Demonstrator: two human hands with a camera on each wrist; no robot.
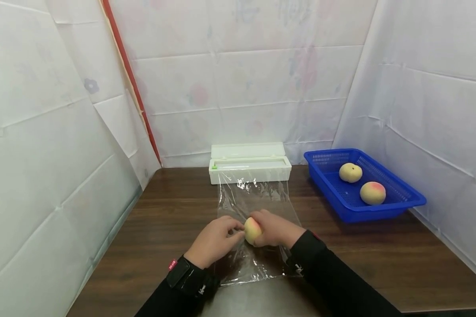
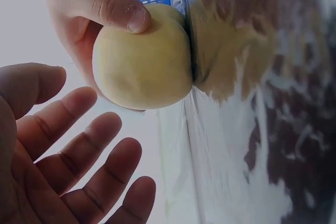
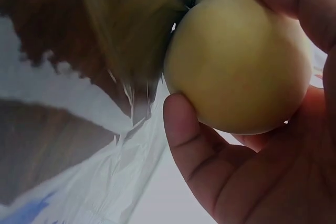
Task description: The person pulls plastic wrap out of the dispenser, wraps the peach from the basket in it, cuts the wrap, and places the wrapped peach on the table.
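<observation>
A pale yellow peach with a pink blush (image 1: 252, 230) rests on a sheet of clear plastic wrap (image 1: 258, 266) spread over the table. My right hand (image 1: 275, 229) grips it from the right, thumb on one side and fingers curled round the other, as the right wrist view shows on the peach (image 3: 239, 61). Just left of the fruit is my left hand (image 1: 216, 237), its fingers spread and relaxed. In the left wrist view that left hand (image 2: 73, 156) holds nothing, with a gap between its fingertips and the peach (image 2: 144, 61).
A white plastic-wrap dispenser box (image 1: 250, 175) with its lid raised stands at the back; the wrap runs from it toward me. On the right, a blue basket (image 1: 333, 198) holds two more peaches (image 1: 351, 172). White sheeting (image 1: 242, 88) walls the brown wooden table (image 1: 166, 224).
</observation>
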